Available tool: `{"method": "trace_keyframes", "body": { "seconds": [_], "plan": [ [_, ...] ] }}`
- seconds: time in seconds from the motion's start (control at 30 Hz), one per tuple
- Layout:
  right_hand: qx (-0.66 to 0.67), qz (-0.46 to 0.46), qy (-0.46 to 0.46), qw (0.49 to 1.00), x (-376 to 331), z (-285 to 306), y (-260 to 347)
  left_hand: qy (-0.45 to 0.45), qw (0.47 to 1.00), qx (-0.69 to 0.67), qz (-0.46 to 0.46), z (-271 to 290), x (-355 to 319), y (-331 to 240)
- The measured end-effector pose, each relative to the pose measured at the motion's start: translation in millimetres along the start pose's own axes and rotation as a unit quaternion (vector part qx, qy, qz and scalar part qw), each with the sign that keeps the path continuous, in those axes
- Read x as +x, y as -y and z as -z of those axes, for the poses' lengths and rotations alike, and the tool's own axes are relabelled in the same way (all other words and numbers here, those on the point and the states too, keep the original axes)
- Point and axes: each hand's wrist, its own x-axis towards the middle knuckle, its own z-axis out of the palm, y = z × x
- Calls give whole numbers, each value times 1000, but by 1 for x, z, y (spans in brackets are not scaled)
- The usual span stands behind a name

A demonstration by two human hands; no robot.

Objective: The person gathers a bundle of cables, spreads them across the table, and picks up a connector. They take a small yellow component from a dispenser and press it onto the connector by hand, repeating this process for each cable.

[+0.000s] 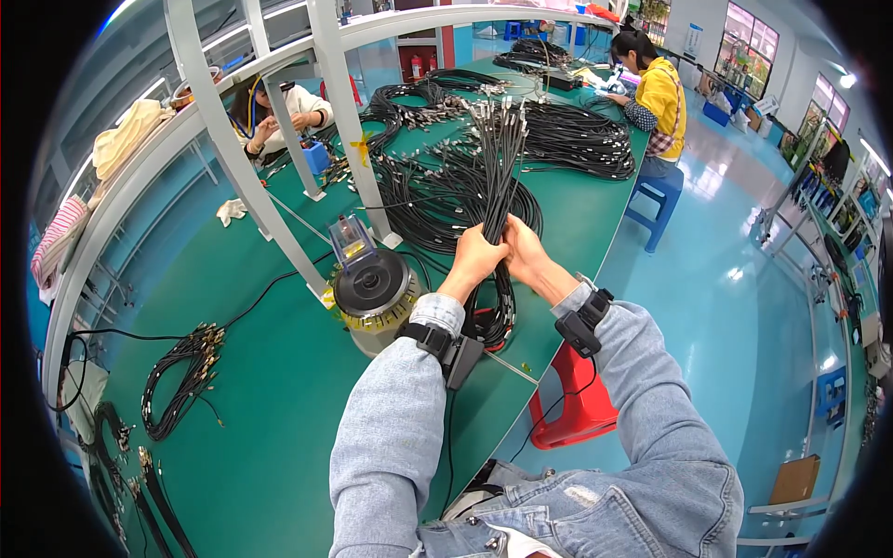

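Observation:
A thick bundle of black cables stands up between my two hands, its silvery connector ends fanned at the top. My left hand wraps the bundle from the left, with its fingers closed. From the right, my right hand closes round the same bundle, touching the left. Below the hands the cables bend into a loop that hangs close to the green table. Just left of my left wrist stands a round machine with a black disc top. Behind the bundle lies a wide coil of black cables.
White metal posts rise from the table at left. More cable coils lie at the back, and a small cable loop at left. A red stool stands beside the table edge. Two people sit working, one in a yellow jacket.

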Motion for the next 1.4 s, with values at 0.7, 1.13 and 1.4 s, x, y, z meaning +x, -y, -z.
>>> {"method": "trace_keyframes", "body": {
  "seconds": [0.7,1.13,1.4],
  "plan": [
    [-775,358,-78,514,35,35,15,-32,997,59,-24,8,-14,-17],
    [-737,50,-150,657,64,111,21,-56,995,-57,-66,14,-14,-43],
    [-724,-51,-202,657,84,130,26,-49,989,-140,-27,54,-41,-93]
  ]
}}
